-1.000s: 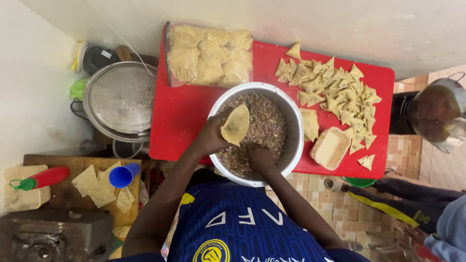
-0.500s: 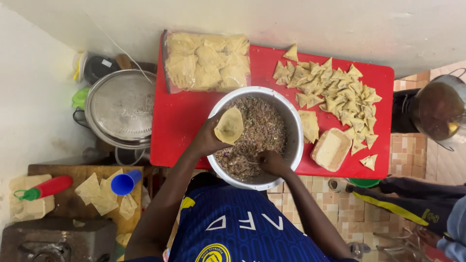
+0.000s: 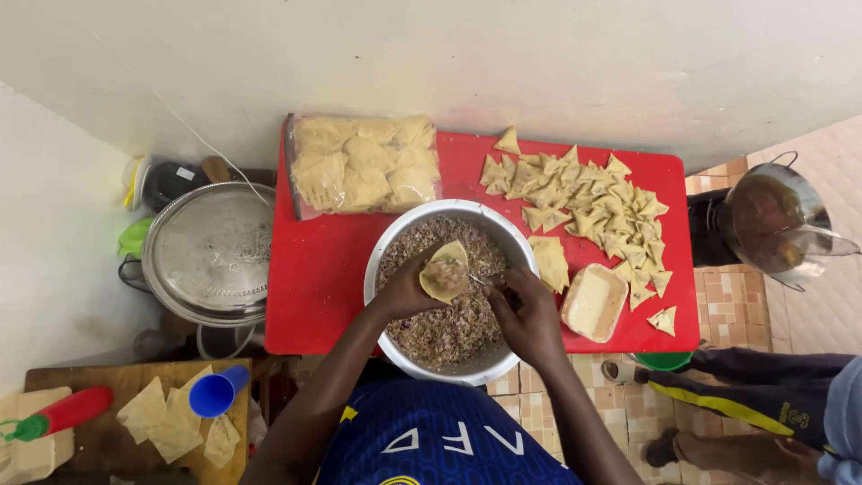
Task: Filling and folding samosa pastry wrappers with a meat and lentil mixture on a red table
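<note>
Now a filled pastry cone [image 3: 446, 277] is cupped in the left hand [image 3: 409, 292] above the filling bowl [image 3: 388, 244]; a spoon [image 3: 478, 280] is pinched in the closed right hand [image 3: 530, 316].

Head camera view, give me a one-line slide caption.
Left hand cups a pastry cone over a filling bowl while right hand spoons it full.

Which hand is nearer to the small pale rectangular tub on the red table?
Right. The right hand sits over the metal bowl just beside the tub; the left hand, holding the filled pastry cone, is farther across the bowl.
</note>
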